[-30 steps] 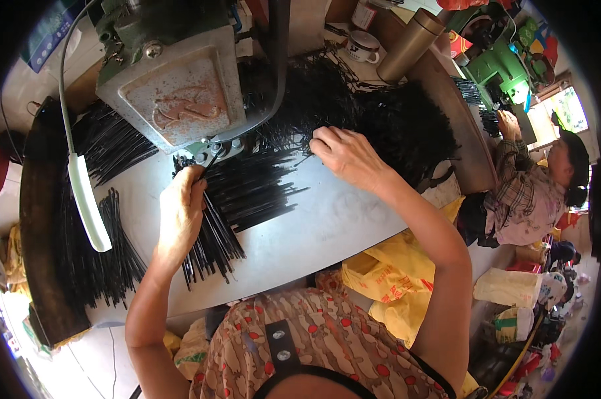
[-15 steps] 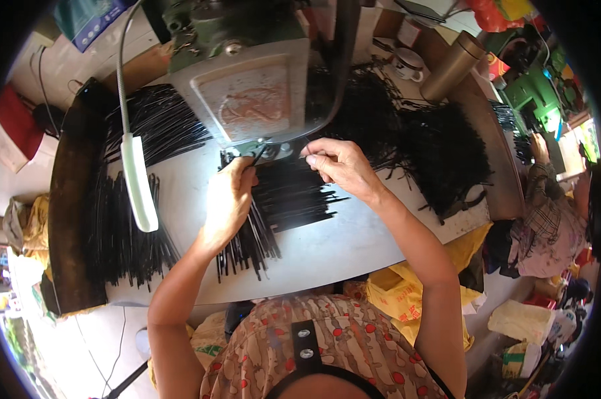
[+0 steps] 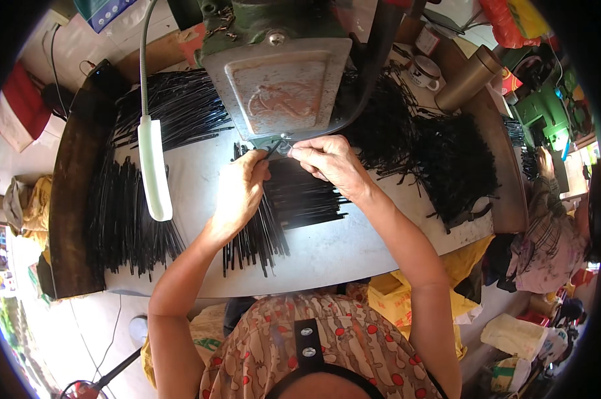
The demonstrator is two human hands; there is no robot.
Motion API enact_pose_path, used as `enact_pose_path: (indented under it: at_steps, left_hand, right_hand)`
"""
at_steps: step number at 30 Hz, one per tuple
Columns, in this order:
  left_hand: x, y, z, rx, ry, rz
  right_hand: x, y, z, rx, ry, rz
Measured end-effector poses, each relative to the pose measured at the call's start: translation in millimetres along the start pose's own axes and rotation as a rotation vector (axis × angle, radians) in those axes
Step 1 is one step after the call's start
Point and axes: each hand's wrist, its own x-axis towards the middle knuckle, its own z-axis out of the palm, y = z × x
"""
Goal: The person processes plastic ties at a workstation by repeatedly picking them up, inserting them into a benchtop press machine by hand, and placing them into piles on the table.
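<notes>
My left hand (image 3: 242, 186) pinches a thin black strip (image 3: 273, 147), its tip pointing to the lower end of a green machine (image 3: 284, 86) with a grey metal front plate. Just right of that tip, the fingers of my right hand (image 3: 332, 165) are pressed together at the machine's lower end. What they hold, if anything, is too small to make out. Beneath my hands lie a bundle of black strips (image 3: 255, 233) pointing toward me and a second stack of strips (image 3: 307, 193) laid crosswise.
More black strips (image 3: 131, 219) cover the table's left side, and a dark tangled heap (image 3: 457, 166) lies at right. A white lamp (image 3: 155, 169) hangs on a flexible neck. A mug (image 3: 423, 72) and a gold flask (image 3: 470, 78) stand at back right. Another person's sleeve (image 3: 543, 223) shows far right.
My right hand has moved left, closer to my left hand and the machine's lower end. The whole view has shifted a little. My left hand still pinches the strip.
</notes>
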Motion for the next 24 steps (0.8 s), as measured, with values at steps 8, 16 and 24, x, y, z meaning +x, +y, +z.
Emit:
enact_pose_path:
  at_steps: [8, 16, 24]
  left_hand:
    - [1.1, -2.4, -1.7, 0.039, 0.017, 0.039]
    - [0.5, -2.4, -0.1, 0.027, 0.001, 0.009]
    - [1.7, -7.3, 0.6, 0.167, -0.005, 0.125]
  right_hand:
    - [-2.6, -2.6, 1.4, 0.014, -0.016, 0.013]
    - [-0.4, -6.2, 2.6, 0.095, 0.017, 0.049]
    - [2.9, 3.6, 1.6, 0.111, 0.014, 0.040]
